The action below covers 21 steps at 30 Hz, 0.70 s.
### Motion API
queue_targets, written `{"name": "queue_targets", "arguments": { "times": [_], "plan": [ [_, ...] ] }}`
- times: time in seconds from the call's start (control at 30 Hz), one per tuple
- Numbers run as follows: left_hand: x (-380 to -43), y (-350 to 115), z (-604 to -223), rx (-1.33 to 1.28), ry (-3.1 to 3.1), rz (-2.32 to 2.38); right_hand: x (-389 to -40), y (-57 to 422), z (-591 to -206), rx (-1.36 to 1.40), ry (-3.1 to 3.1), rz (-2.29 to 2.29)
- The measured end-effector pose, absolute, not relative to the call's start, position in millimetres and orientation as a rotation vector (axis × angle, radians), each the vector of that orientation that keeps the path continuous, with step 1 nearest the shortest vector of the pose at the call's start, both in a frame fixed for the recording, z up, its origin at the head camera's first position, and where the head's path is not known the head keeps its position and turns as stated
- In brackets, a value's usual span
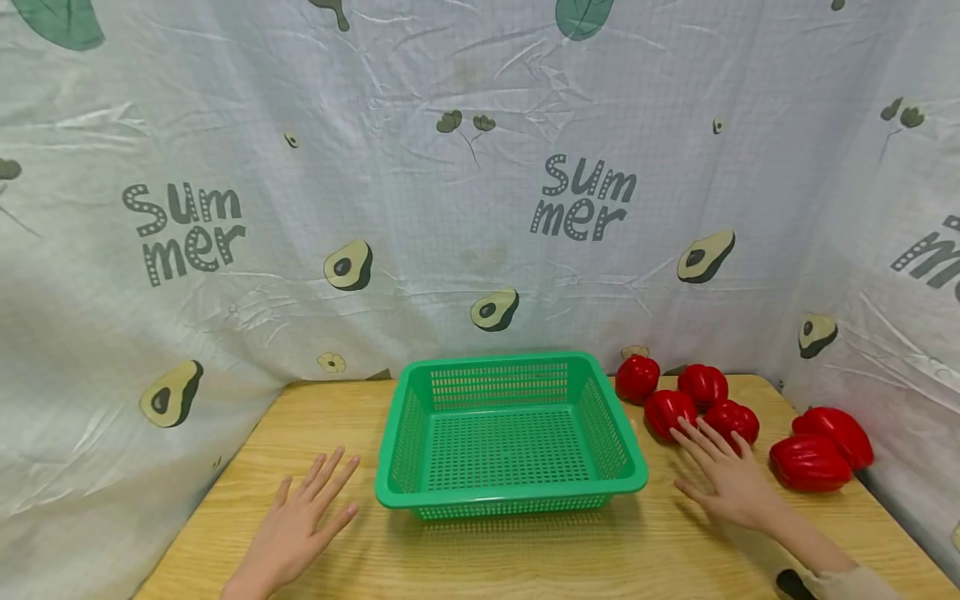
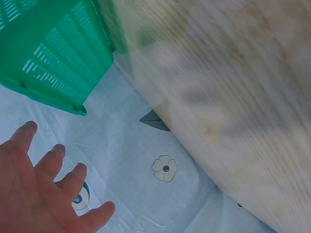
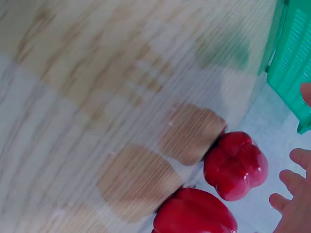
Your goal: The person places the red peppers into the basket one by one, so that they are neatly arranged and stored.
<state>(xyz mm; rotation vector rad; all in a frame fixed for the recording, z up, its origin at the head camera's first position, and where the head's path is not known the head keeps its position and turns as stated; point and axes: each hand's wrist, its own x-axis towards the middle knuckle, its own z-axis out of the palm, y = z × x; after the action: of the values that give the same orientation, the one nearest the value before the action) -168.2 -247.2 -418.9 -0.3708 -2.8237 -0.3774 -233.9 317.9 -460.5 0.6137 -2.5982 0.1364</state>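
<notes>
A green plastic basket with slotted walls stands in the middle of the wooden table, with nothing inside. To its left, my left hand hovers over the table with fingers spread, holding nothing; the left wrist view shows the hand below the basket's corner. On the other side, my right hand has its fingers spread and overlaps the nearest red bell peppers in the head view. Several peppers lie in a loose group beside the basket. Two more peppers lie further right.
A white cloth printed with avocados and lettering hangs behind the table and along both sides. The wooden tabletop runs in front of the basket. A dark strap and light sleeve show at my right wrist.
</notes>
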Motion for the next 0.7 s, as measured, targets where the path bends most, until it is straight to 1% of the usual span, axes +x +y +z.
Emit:
{"name": "queue_targets", "arguments": {
  "times": [0.27, 0.5, 0.7],
  "plan": [
    [-167, -233, -410, -0.435, -2.765, -0.378, -234, 326, -459, 0.618, -2.568, 0.108],
    [-167, -223, -409, -0.513, -2.697, -0.34, -233, 333, -455, 0.593, -2.575, 0.117],
    [-172, -210, -410, -0.56, -2.667, -0.347, -240, 340, -454, 0.567, -2.571, 0.113]
  ]
}}
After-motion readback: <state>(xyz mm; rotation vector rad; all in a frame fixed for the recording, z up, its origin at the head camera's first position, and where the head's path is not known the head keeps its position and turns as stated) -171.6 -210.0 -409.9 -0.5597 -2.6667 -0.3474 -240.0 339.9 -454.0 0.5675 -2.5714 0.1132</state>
